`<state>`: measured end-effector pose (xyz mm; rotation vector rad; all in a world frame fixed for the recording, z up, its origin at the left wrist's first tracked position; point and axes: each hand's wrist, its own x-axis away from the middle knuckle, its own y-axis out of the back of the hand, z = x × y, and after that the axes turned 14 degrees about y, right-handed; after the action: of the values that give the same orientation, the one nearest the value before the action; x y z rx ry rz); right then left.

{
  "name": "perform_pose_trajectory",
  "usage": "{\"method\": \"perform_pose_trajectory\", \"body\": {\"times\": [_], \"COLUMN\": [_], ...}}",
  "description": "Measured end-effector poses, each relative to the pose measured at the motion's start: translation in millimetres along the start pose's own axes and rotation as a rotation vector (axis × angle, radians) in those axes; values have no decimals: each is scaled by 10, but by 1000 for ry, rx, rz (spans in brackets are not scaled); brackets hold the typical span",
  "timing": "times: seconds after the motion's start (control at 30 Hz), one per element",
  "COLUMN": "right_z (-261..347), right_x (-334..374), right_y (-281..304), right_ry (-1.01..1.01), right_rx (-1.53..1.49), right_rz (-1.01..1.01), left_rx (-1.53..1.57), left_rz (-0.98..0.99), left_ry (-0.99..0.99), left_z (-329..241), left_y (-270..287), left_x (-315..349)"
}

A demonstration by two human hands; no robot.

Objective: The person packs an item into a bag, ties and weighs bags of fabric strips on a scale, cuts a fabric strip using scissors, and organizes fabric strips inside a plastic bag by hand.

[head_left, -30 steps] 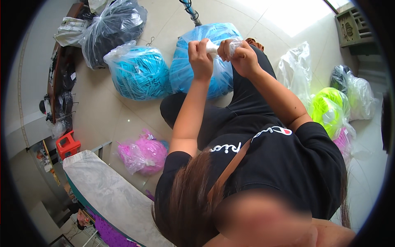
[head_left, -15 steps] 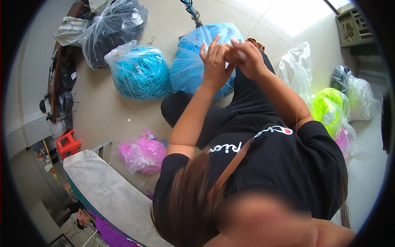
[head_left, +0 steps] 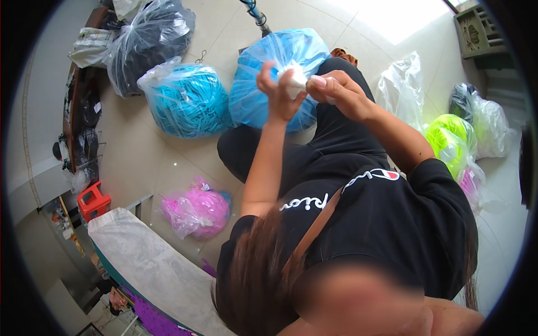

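A large clear plastic bag (head_left: pixel 263 103) full of blue strips stands on the floor in front of my bent legs. Its gathered neck (head_left: pixel 298 78) shows as bunched whitish plastic between my hands. My right hand (head_left: pixel 346 96) is closed on the twisted plastic, thumb on top. Opposite it, my left hand (head_left: pixel 280 92) has curled fingers and thumb at the bunched neck, with the other fingers lifted and somewhat blurred. Whether the neck is knotted cannot be made out.
A second bag (head_left: pixel 188 101) of turquoise strips leans close on the left, before a dark-filled bag (head_left: pixel 151 47). Nearer sit a pink bag (head_left: pixel 199 210), a red stool (head_left: pixel 93 201) and a padded board (head_left: pixel 151 263). Rightward are a clear bag (head_left: pixel 403 89) and a neon-yellow bag (head_left: pixel 448 137).
My hands have moved slightly apart and lower, and the whitish bag neck now shows between them. The left hand has turned, its fingers curling. The bags on the floor stay in place.
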<state>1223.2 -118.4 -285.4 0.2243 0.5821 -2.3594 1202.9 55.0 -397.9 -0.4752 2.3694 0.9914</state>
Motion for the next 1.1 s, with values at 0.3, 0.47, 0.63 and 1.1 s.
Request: {"method": "perform_pose_trajectory", "body": {"times": [0.3, 0.47, 0.63, 1.1], "right_z": [-745, -1247, -1567, -421], "right_x": [-279, -721, -442, 113], "right_y": [1535, 1387, 873, 112], "right_ry": [-13, 78, 305, 151], "right_rx": [1173, -425, 570, 928], "right_rz": [233, -369, 289, 92], "left_rx": [-194, 152, 659, 526], "left_rz": [94, 117, 55, 504], "left_ry": [442, 802, 697, 1173], "left_z": [166, 377, 505, -698], "left_y": [-225, -366, 10, 564], "left_x": [56, 73, 120, 5]}}
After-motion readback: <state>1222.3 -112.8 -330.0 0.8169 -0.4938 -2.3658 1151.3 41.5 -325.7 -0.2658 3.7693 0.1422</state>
